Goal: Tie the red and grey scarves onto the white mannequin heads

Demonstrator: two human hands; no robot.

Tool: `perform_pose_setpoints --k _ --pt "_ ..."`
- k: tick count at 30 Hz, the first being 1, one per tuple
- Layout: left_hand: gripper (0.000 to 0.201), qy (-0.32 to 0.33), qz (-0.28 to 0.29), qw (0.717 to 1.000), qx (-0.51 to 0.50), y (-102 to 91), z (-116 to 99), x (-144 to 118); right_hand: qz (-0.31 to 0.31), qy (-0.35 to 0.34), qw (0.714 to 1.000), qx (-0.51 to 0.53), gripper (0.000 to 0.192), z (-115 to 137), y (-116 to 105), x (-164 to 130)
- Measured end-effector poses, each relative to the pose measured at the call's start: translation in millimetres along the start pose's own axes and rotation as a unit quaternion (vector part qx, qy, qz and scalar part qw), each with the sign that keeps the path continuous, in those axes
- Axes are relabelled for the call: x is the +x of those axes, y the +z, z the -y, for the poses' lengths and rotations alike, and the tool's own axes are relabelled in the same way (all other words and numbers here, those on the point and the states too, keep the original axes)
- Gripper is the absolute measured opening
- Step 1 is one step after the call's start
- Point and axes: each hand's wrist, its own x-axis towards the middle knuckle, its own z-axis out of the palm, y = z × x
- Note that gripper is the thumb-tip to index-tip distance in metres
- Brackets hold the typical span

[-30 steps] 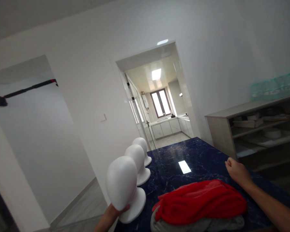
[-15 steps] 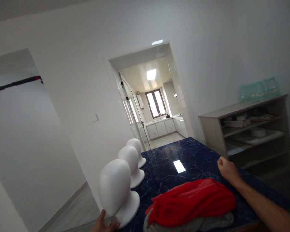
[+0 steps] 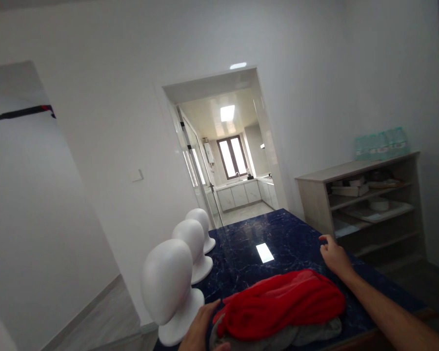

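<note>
My left hand (image 3: pixel 201 327) is at the left end of a folded red cloth (image 3: pixel 281 303), thumb and fingers apart; I cannot tell whether it touches the fabric. A grey cloth (image 3: pixel 316 332) lies beneath the red one. My right hand (image 3: pixel 335 257) hovers over the right side of the table, beyond the cloths, its index finger extended and the others loosely bent, with nothing in it. Three white mannequin heads (image 3: pixel 167 282) stand in a row along the table's left edge; the nearest is just beside my left hand.
The dark blue marbled table (image 3: pixel 241 261) reaches toward a doorway with a glass door (image 3: pixel 201 170). Right of it stands an open shelf unit (image 3: pixel 314 200) with boxes and trays, topped by a pack of water bottles (image 3: pixel 382 145). Walls rise at the left and right.
My left hand has left the base of the nearest mannequin head and moved right to the cloths. My right hand has loosened from a fist, index finger now out. The view has shifted slightly.
</note>
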Motion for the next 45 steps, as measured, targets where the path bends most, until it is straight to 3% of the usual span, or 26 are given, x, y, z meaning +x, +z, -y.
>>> perform_pose_setpoints --k 3,6,9,12,17,21,27,31,36,40,43,45 --pt "0.111 0.043 0.061 0.997 0.033 13.3 -41 34 0.002 -0.003 1.0 0.013 0.031 -1 0 -2" --pt "0.123 0.045 0.134 0.987 0.077 24.8 -71 60 0.013 -0.013 1.0 0.016 0.03 0 1 -3" --pt "0.124 0.052 0.182 0.978 0.091 32.0 -96 77 0.029 -0.017 0.999 0.009 0.027 3 2 -3" --pt "0.115 0.073 0.194 0.976 0.071 44.8 -107 89 0.041 -0.018 0.999 -0.017 0.026 6 2 -4" --pt "0.118 0.104 0.209 0.97 0.073 92.8 -94 107 0.055 -0.036 0.997 -0.038 0.029 14 -3 -8" --pt "0.095 0.093 0.179 0.973 0.109 112.2 -88 110 0.066 -0.042 0.997 -0.021 0.029 17 -5 -9" --pt "0.064 0.095 0.115 0.977 0.153 101.8 -109 109 0.07 -0.047 0.995 -0.047 0.028 20 -2 -11" --pt "0.048 0.067 0.08 0.976 0.189 106.4 -109 139 0.069 -0.053 0.995 -0.043 0.023 20 -1 -12" --pt "0.042 -0.048 0.007 0.975 0.215 109.3 -90 203 0.064 -0.056 0.996 -0.029 0.021 19 -1 -11" --pt "0.042 -0.167 -0.038 0.958 0.228 91.2 -67 249 0.063 -0.06 0.996 -0.032 0.018 16 0 -10" --pt "0.053 -0.25 -0.076 0.936 0.234 76.9 -52 272 0.071 -0.072 0.994 -0.037 0.015 15 3 -8" --pt "0.068 -0.268 -0.096 0.928 0.239 73.9 -46 281 0.076 -0.074 0.993 -0.048 0.014 15 5 -7"
